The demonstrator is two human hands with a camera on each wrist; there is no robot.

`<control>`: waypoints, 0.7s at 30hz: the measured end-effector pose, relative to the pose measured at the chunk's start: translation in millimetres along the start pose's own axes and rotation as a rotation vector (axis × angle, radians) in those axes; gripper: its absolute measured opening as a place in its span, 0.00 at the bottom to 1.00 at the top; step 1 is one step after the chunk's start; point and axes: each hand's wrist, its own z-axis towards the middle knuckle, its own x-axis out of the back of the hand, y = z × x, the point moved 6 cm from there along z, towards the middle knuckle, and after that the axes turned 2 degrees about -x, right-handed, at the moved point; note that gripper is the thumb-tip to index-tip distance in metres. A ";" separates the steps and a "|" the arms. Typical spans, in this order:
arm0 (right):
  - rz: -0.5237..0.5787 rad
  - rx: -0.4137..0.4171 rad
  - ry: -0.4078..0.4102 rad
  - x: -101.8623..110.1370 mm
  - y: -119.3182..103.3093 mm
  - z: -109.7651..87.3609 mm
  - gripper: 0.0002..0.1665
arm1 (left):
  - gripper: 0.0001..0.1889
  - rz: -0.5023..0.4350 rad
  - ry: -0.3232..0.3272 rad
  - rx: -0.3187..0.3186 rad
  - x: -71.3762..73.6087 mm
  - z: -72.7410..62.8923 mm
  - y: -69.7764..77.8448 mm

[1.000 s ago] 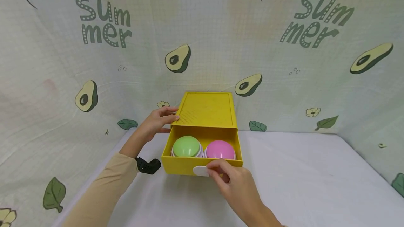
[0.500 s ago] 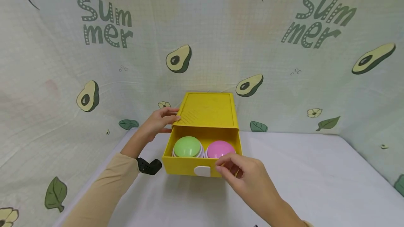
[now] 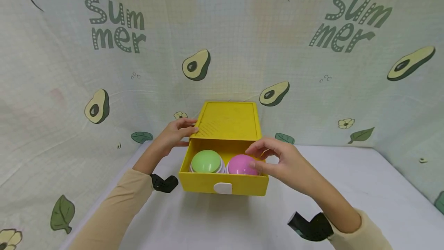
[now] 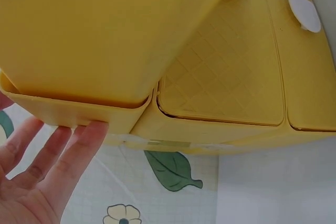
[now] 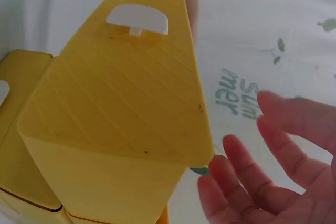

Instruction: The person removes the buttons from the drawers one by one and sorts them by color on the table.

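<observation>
A yellow cabinet (image 3: 230, 120) has its top drawer (image 3: 197, 182) pulled out, with a white tab handle (image 3: 222, 188) on the drawer's front. Inside sit a green rounded thing (image 3: 206, 161) with a white rim and, at its right, a pink one (image 3: 240, 164). My left hand (image 3: 174, 134) rests its fingertips on the cabinet's left side; the left wrist view has these fingers (image 4: 73, 161) fairly straight. Over the drawer's right side is my right hand (image 3: 281, 161), fingers spread and thumb by the pink thing. The right wrist view shows nothing between those fingers (image 5: 252, 177).
Lower drawers (image 4: 226, 77) of the same cabinet, with white handles (image 4: 304, 11), appear in the left wrist view. A printed cloth (image 3: 225, 30) hangs behind the white table surface (image 3: 333, 180). Black wrist devices (image 3: 163, 183) are on both arms.
My right hand has let go of the white handle and moved up and right over the drawer to the pink thing. The left hand and the drawer stay where they were.
</observation>
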 end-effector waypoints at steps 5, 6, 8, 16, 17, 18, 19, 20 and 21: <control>-0.012 -0.032 -0.189 -4.9 9.6 15.0 0.22 | 0.26 -0.004 0.003 -0.002 0.2 0.8 -0.7; -0.007 -0.044 -0.220 -6.1 11.3 17.4 0.24 | 0.26 -0.004 0.006 -0.003 0.2 1.0 -0.8; 0.004 -0.061 -0.273 -8.4 13.7 21.4 0.26 | 0.26 -0.004 0.009 -0.004 0.5 1.1 -1.1; 0.005 -0.127 -0.419 -11.5 22.3 31.3 0.29 | 0.25 0.002 0.010 -0.010 0.8 1.1 -0.8; 0.003 -0.126 -0.425 -11.8 22.7 32.3 0.29 | 0.25 0.004 0.009 -0.010 0.9 1.0 -0.7; -0.003 -0.128 -0.429 -12.1 23.4 33.1 0.29 | 0.25 0.004 0.009 -0.010 0.8 0.9 -0.6; -0.018 -0.124 -0.431 -12.7 23.7 33.9 0.29 | 0.25 0.004 0.009 -0.010 0.8 0.8 -0.6; -0.035 -0.118 -0.435 -13.5 23.8 34.7 0.29 | 0.25 0.004 0.009 -0.010 0.8 0.7 -0.6; -0.057 -0.114 -0.439 -14.6 23.8 35.5 0.29 | 0.25 0.004 0.009 -0.010 0.7 0.6 -0.6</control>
